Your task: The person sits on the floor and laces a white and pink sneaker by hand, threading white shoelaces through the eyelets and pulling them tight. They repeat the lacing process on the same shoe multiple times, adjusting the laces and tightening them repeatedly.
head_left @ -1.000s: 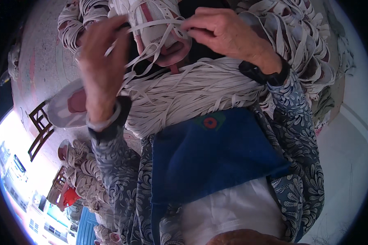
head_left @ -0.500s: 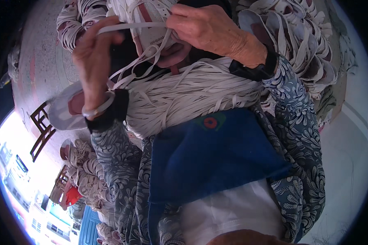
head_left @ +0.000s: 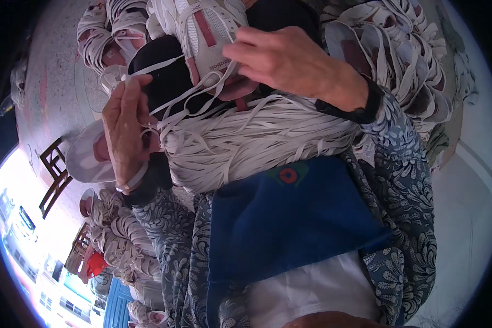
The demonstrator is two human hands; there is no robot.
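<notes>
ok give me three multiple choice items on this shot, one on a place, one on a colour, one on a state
1. Where is the bundle of white laces?
A. on the person's lap, above the blue cloth
B. on the wooden chair
C. on the floor at far right

2. What colour are the trim strips on the white shoe?
A. green
B. pink
C. yellow

3. What is the left hand doing?
A. lying flat on the cloth
B. hanging free of everything
C. pinching a white lace pulled taut from the shoe

Answers: 1 A, the bundle lies across the lap just above the blue cloth. 2 B, pink strips run along the shoe's lacing. 3 C, the lace stretches from the shoe to the left fingers, while the right hand grips the shoe.
</notes>
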